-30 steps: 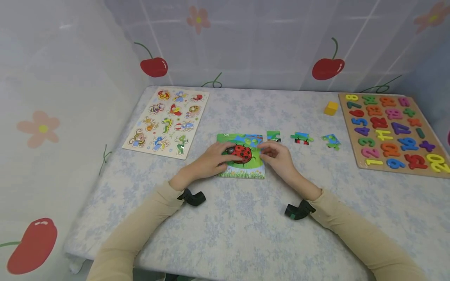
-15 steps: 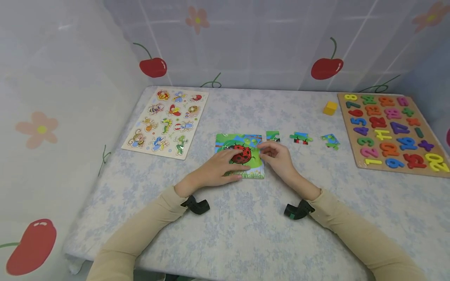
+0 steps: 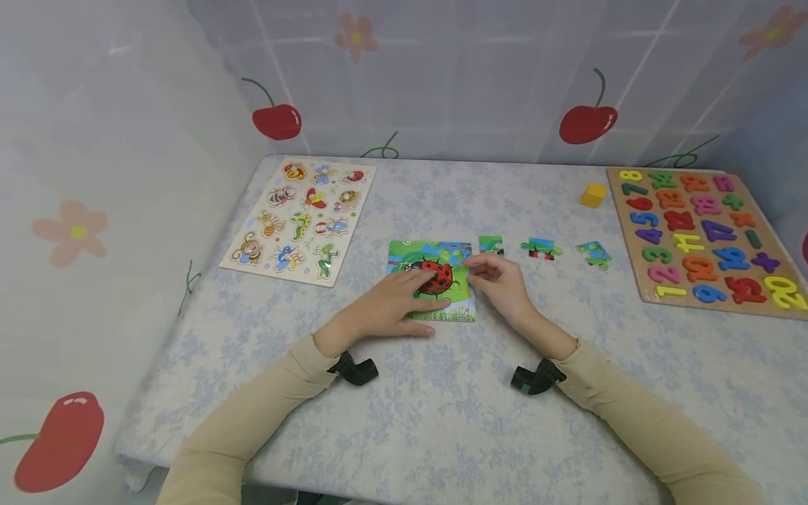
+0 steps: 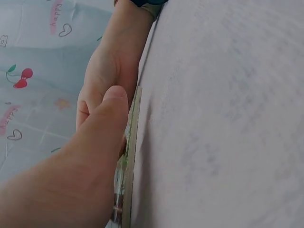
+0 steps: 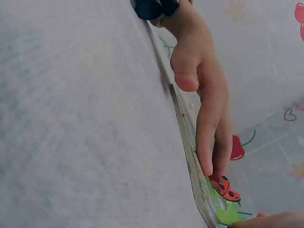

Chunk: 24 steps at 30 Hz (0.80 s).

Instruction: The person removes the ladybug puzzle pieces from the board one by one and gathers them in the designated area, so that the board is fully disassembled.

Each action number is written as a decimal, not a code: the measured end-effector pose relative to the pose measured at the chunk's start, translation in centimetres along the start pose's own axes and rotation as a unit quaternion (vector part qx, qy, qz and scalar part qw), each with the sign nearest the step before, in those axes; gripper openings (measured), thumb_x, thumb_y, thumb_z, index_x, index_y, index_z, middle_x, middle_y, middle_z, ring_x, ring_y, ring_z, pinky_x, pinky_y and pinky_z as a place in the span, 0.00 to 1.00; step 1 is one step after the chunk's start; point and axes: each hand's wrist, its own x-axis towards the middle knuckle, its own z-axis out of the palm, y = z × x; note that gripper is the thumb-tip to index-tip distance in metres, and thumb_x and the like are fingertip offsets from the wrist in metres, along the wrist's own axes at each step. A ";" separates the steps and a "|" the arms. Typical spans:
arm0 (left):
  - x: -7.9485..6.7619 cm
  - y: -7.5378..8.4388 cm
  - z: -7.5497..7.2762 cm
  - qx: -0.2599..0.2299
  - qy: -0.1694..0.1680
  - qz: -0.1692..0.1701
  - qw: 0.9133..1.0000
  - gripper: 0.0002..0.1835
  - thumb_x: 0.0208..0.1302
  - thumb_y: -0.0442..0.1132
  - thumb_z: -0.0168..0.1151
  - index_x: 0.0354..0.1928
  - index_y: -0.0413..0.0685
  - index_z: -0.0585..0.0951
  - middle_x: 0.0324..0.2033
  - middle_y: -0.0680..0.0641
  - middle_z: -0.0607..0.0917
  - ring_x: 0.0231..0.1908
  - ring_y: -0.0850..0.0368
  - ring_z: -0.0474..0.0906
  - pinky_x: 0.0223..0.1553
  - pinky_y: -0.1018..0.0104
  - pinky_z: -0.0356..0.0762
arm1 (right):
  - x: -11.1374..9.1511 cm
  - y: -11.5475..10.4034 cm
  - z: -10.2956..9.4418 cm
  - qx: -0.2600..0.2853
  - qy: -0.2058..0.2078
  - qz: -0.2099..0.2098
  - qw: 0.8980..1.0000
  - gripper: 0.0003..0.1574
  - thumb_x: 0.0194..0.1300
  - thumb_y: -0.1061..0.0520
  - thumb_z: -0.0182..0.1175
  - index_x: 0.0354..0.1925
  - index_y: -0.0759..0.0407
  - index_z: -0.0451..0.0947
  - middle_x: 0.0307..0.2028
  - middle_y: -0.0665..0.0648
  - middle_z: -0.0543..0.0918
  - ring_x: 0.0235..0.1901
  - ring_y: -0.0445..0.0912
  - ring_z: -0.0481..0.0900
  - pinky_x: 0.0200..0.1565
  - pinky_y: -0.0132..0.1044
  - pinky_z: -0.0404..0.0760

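A ladybug jigsaw puzzle [image 3: 442, 308] lies in its flat tray at mid-table, with a red, black-spotted ladybug on green. My left hand [image 3: 394, 305] rests over its left and lower part with fingers spread, covering some of the picture; the left wrist view shows the thumb [image 4: 115, 95] above the tray edge. At the puzzle's right edge, my right hand [image 3: 501, 280] pinches a green puzzle piece [image 5: 228, 213] between thumb and curled fingers. In the right wrist view that piece looks slightly tilted. Beyond this hand lie three loose puzzle pieces, the nearest a green one [image 3: 490, 244].
Two other loose pieces, a middle puzzle piece [image 3: 541, 247] and a right puzzle piece [image 3: 595, 254], lie in a row. An insect peg board [image 3: 341, 249] is at left, a number board [image 3: 637, 263] at right. A yellow block [image 3: 593, 195] stands near the back.
My left hand has shifted right and toward me over the puzzle, its fingers now spread more widely; the tray's upper left corner has come into view. The right hand has stayed put.
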 end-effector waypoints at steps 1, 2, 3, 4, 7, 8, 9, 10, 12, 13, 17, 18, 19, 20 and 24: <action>0.0 0.1 -0.1 0.007 -0.001 0.003 1.000 0.32 0.62 0.67 0.52 0.67 0.73 0.66 0.73 0.41 0.56 0.73 0.46 0.51 0.72 0.48 0.51 | 0.0 0.0 0.0 0.002 0.004 0.004 1.000 0.15 0.60 0.71 0.60 0.47 0.74 0.78 0.48 0.68 0.78 0.37 0.34 0.77 0.37 0.24 0.78; -0.1 0.2 -0.2 0.015 -0.002 0.005 1.000 0.33 0.61 0.68 0.52 0.68 0.72 0.66 0.73 0.41 0.56 0.73 0.45 0.51 0.72 0.48 0.51 | 0.0 0.0 0.0 0.004 0.008 0.009 1.000 0.14 0.60 0.71 0.60 0.46 0.74 0.78 0.48 0.65 0.79 0.37 0.34 0.78 0.37 0.24 0.78; -0.1 0.3 -0.2 0.023 -0.002 0.009 1.000 0.34 0.61 0.69 0.52 0.68 0.72 0.66 0.73 0.40 0.56 0.73 0.45 0.51 0.72 0.48 0.52 | 0.1 0.0 0.0 0.008 0.012 0.014 1.000 0.14 0.60 0.71 0.60 0.46 0.74 0.78 0.47 0.62 0.80 0.37 0.34 0.78 0.38 0.24 0.78; -0.1 0.3 -0.3 0.030 -0.002 0.011 0.999 0.34 0.60 0.69 0.52 0.68 0.71 0.66 0.73 0.40 0.56 0.73 0.45 0.52 0.72 0.49 0.52 | 0.1 0.0 0.0 0.011 0.016 0.018 1.000 0.14 0.60 0.71 0.60 0.46 0.74 0.78 0.45 0.58 0.80 0.37 0.34 0.78 0.38 0.24 0.79; -0.1 0.4 -0.3 0.043 -0.001 0.017 0.999 0.35 0.60 0.70 0.52 0.68 0.71 0.66 0.73 0.39 0.57 0.73 0.44 0.52 0.72 0.49 0.52 | 0.1 -0.1 0.0 0.024 0.022 0.028 0.999 0.14 0.60 0.70 0.60 0.46 0.75 0.77 0.43 0.49 0.81 0.37 0.34 0.78 0.39 0.24 0.79; -0.1 0.4 -0.3 0.041 0.002 0.018 0.999 0.35 0.60 0.70 0.52 0.68 0.71 0.66 0.72 0.39 0.57 0.73 0.44 0.53 0.72 0.49 0.52 | 0.1 -0.1 0.0 0.025 0.022 0.030 0.999 0.14 0.61 0.70 0.60 0.46 0.75 0.77 0.43 0.48 0.80 0.37 0.35 0.78 0.39 0.24 0.79; -0.1 0.3 -0.2 0.036 0.006 0.019 0.999 0.34 0.60 0.69 0.52 0.67 0.70 0.67 0.72 0.38 0.58 0.73 0.44 0.53 0.72 0.49 0.52 | 0.1 -0.1 -0.1 0.024 0.022 0.032 0.999 0.14 0.61 0.70 0.60 0.46 0.75 0.77 0.43 0.49 0.80 0.37 0.34 0.78 0.39 0.24 0.79; -0.1 0.3 -0.1 0.030 0.011 0.019 0.999 0.33 0.61 0.68 0.52 0.67 0.70 0.68 0.72 0.38 0.58 0.73 0.44 0.53 0.72 0.49 0.52 | 0.1 -0.2 -0.1 0.020 0.024 0.035 0.999 0.14 0.61 0.70 0.60 0.46 0.75 0.78 0.44 0.51 0.80 0.37 0.34 0.78 0.39 0.24 0.79; 0.0 0.0 0.1 0.014 0.022 0.017 1.000 0.30 0.62 0.67 0.53 0.66 0.71 0.70 0.71 0.40 0.60 0.72 0.45 0.54 0.72 0.49 0.53 | 0.1 -0.4 -0.2 0.010 0.031 0.046 0.998 0.14 0.61 0.69 0.59 0.47 0.73 0.78 0.44 0.55 0.81 0.37 0.34 0.78 0.38 0.24 0.79; 0.0 -0.2 0.2 0.004 0.028 0.015 0.999 0.29 0.62 0.66 0.53 0.65 0.71 0.70 0.71 0.41 0.61 0.72 0.46 0.55 0.71 0.49 0.54 | 0.1 -0.6 -0.3 0.004 0.034 0.053 0.998 0.14 0.62 0.69 0.59 0.47 0.73 0.78 0.45 0.57 0.81 0.37 0.34 0.78 0.38 0.24 0.79; 0.3 -1.0 0.8 -0.029 0.056 0.006 0.998 0.25 0.63 0.63 0.55 0.62 0.73 0.74 0.70 0.46 0.64 0.71 0.49 0.57 0.70 0.49 0.56 | 0.0 -1.3 -1.3 -0.015 0.038 0.089 0.995 0.15 0.63 0.66 0.59 0.49 0.70 0.78 0.42 0.52 0.81 0.36 0.34 0.79 0.36 0.25 0.78; 0.4 -1.2 0.9 -0.037 0.063 0.005 0.997 0.23 0.64 0.61 0.55 0.61 0.72 0.75 0.70 0.47 0.65 0.71 0.50 0.58 0.70 0.49 0.56 | -0.1 -1.5 -1.8 -0.019 0.038 0.096 0.994 0.16 0.63 0.66 0.58 0.49 0.70 0.77 0.41 0.49 0.81 0.35 0.33 0.79 0.35 0.25 0.77; 0.4 -1.4 1.0 -0.043 0.073 0.005 0.996 0.22 0.65 0.59 0.56 0.60 0.71 0.76 0.69 0.48 0.66 0.70 0.50 0.59 0.70 0.49 0.57 | -0.2 -1.6 -2.3 -0.021 0.040 0.097 0.994 0.16 0.63 0.66 0.58 0.49 0.71 0.77 0.40 0.45 0.81 0.34 0.32 0.79 0.34 0.26 0.77; 0.5 -1.6 1.1 -0.046 0.083 0.005 0.996 0.21 0.65 0.57 0.56 0.59 0.69 0.77 0.68 0.48 0.67 0.69 0.51 0.61 0.70 0.49 0.57 | -0.3 -1.7 -2.8 -0.024 0.044 0.099 0.994 0.16 0.63 0.66 0.58 0.49 0.72 0.77 0.38 0.42 0.81 0.34 0.31 0.78 0.34 0.26 0.76; 0.5 -2.0 1.4 -0.056 0.129 -0.004 0.990 0.16 0.66 0.50 0.58 0.54 0.63 0.82 0.63 0.49 0.74 0.64 0.51 0.68 0.68 0.50 0.59 | -1.4 -1.8 -5.8 -0.044 0.073 0.109 0.990 0.16 0.63 0.66 0.58 0.49 0.71 0.76 0.36 0.36 0.80 0.32 0.30 0.77 0.32 0.25 0.75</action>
